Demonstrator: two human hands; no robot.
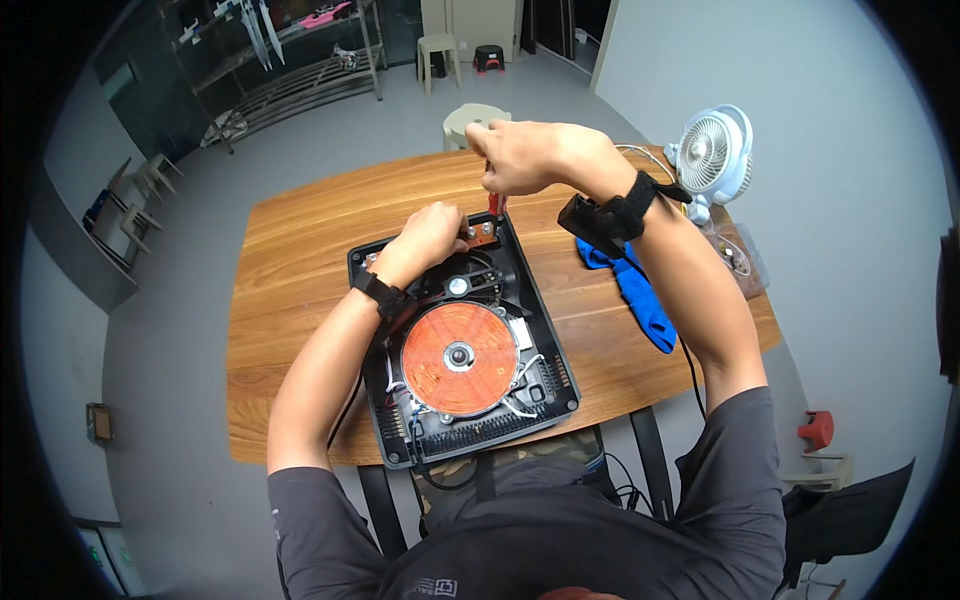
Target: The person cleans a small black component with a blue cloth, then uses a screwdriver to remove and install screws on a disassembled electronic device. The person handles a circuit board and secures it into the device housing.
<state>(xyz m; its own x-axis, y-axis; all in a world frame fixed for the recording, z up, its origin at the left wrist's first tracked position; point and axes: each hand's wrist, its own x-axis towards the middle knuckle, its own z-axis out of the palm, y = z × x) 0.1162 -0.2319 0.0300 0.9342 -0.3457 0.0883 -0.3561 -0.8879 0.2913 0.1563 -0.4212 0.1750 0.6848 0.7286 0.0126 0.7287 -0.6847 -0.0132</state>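
An opened induction cooker (pixel 545 340), a black plastic housing with a round orange copper coil (pixel 440 360), lies on the wooden table in front of me. At its far right corner my right hand (pixel 525 157) is closed round a red screwdriver (pixel 497 204), held upright with its lower end at the corner. Beside it, my left hand (pixel 432 238) has its fingers curled down onto a narrow brown circuit board (pixel 482 235) along the far edge of the housing. My left fingertips are partly hidden. A black fan (pixel 459 287) sits between the board and the coil.
A blue cloth (pixel 645 305) lies right of the cooker on the wooden table (pixel 300 240). A light blue desk fan (pixel 708 150) and a clear plastic box (pixel 745 260) stand at the right edge. Stools (pixel 478 118) and a metal rack (pixel 300 95) are beyond the table.
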